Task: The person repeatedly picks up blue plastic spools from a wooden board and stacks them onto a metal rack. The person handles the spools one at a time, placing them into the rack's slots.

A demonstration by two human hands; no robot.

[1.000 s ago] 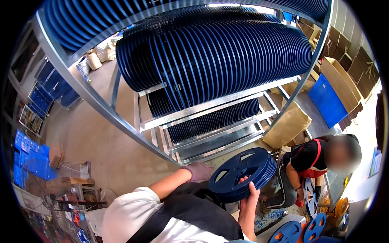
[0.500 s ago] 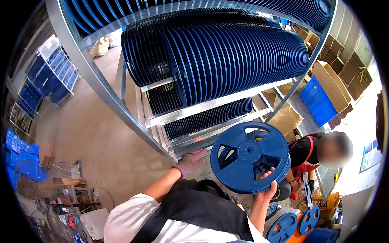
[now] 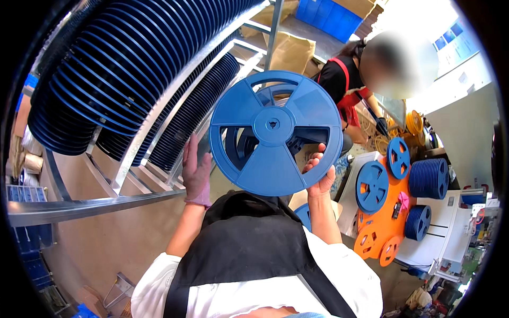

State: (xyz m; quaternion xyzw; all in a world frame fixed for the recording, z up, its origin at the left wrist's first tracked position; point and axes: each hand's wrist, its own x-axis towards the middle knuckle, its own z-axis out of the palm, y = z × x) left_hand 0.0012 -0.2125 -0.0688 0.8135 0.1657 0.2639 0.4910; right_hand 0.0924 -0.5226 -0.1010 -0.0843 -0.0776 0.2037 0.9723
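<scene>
A blue plastic reel (image 3: 273, 164) with a round hub and wedge-shaped cutouts is held in front of my chest. More blue flange shows through its openings, so whether it is one reel or a stack I cannot tell. My bare right hand (image 3: 319, 172) grips its lower right rim, fingertips showing inside a cutout. To the reel's left, my left hand (image 3: 196, 172) wears a pinkish-grey glove. Its fingers are stretched out and hold nothing, close to the metal rack (image 3: 159, 108). Long rows of dark blue reels (image 3: 114, 63) fill that rack.
At the right, a person in a red apron (image 3: 347, 100) leans over nearby work. An orange surface (image 3: 386, 212) carries blue reels (image 3: 372, 186) and orange reels (image 3: 366, 242). A white machine (image 3: 442, 228) stands beyond it. A blue crate (image 3: 328, 20) sits at the back.
My view has swung right, so the rack now lies to the left and more of the orange surface shows. The reel has come in front of my chest, still in my right hand.
</scene>
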